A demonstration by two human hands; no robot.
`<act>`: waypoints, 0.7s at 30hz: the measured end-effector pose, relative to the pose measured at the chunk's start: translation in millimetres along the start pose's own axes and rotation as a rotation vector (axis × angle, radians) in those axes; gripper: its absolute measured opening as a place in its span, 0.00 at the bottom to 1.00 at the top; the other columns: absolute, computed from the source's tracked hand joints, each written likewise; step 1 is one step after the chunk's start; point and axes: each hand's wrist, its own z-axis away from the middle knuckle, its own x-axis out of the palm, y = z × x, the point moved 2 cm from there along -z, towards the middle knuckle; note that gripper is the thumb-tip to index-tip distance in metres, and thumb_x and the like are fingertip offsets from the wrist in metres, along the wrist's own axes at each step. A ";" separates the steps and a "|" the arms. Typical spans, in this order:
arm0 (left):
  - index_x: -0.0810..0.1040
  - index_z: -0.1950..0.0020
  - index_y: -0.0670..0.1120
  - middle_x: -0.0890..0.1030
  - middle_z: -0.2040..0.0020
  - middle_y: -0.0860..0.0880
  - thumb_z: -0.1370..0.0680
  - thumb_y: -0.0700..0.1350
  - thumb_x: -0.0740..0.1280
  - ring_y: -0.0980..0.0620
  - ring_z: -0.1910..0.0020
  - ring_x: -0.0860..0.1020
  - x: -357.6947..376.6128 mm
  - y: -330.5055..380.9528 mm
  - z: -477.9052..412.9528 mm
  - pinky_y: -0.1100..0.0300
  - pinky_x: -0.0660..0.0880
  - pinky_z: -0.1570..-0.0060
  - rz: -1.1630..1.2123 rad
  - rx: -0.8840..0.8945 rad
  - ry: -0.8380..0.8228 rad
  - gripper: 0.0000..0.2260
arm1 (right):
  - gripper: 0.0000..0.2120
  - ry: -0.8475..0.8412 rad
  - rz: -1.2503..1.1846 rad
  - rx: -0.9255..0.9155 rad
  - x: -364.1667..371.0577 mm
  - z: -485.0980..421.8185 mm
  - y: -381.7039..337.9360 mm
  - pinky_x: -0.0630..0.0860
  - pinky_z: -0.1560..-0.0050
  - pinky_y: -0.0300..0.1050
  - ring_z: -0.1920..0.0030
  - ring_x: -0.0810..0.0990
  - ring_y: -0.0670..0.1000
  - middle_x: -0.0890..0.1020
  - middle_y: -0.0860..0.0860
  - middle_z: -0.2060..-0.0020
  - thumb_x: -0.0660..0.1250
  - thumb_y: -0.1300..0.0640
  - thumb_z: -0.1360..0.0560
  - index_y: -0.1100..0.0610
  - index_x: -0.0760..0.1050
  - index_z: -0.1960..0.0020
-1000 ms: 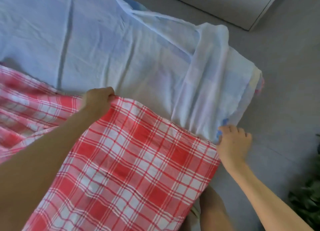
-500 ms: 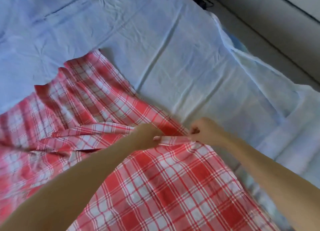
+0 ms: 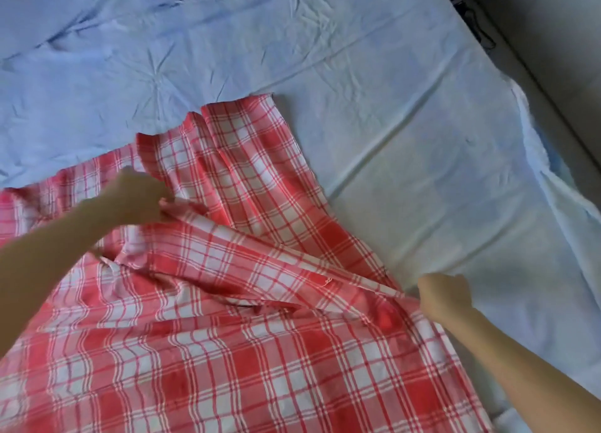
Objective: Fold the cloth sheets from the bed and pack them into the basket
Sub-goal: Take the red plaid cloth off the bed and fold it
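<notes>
A red and white checked cloth sheet (image 3: 247,351) lies rumpled across the near half of the bed, partly folded over itself. My left hand (image 3: 136,195) pinches its folded edge at the left. My right hand (image 3: 444,297) grips the same edge at the right, where the cloth meets the blue sheet. The edge runs stretched between both hands. No basket is in view.
A light blue sheet (image 3: 374,84) covers the bed beneath and beyond the checked cloth, creased and wrinkled. The bed's right edge (image 3: 533,133) drops to a grey floor (image 3: 572,42) at the top right, where dark cables lie.
My hands were together at the cloth's edge half a second ago. They have moved apart, the left hand to the left and the right hand to the right, stretching the edge.
</notes>
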 end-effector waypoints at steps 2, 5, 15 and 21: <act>0.79 0.49 0.58 0.81 0.53 0.58 0.23 0.61 0.58 0.55 0.48 0.79 -15.6 -24.7 -6.6 0.60 0.69 0.44 -0.015 -0.099 0.171 0.14 | 0.12 -0.010 -0.015 -0.015 -14.6 -5.6 -12.8 0.69 0.42 0.41 0.42 0.79 0.51 0.80 0.49 0.45 0.58 0.60 0.23 0.53 0.76 0.43; 0.81 0.63 0.45 0.80 0.66 0.47 0.26 0.44 0.64 0.43 0.59 0.79 -36.7 -39.9 -23.5 0.51 0.67 0.50 0.171 -0.147 0.560 0.08 | 0.14 0.034 -0.040 -0.041 -46.4 -20.5 -34.6 0.68 0.41 0.42 0.43 0.79 0.51 0.81 0.50 0.46 0.58 0.63 0.24 0.53 0.76 0.44; 0.79 0.69 0.43 0.77 0.63 0.43 0.32 0.40 0.73 0.44 0.59 0.71 -123.4 -34.3 -103.3 0.51 0.59 0.45 0.120 0.040 1.246 0.07 | 0.11 0.160 -0.840 0.000 -156.8 -129.8 -97.6 0.73 0.53 0.45 0.50 0.80 0.56 0.83 0.57 0.53 0.63 0.53 0.22 0.59 0.80 0.50; 0.77 0.70 0.41 0.80 0.61 0.42 0.34 0.41 0.68 0.41 0.59 0.80 -155.7 -33.0 -146.8 0.49 0.60 0.34 0.185 0.399 1.128 0.06 | 0.11 0.139 -1.385 -0.408 -256.2 -156.0 -132.8 0.68 0.66 0.38 0.70 0.72 0.43 0.74 0.47 0.70 0.70 0.47 0.27 0.55 0.77 0.60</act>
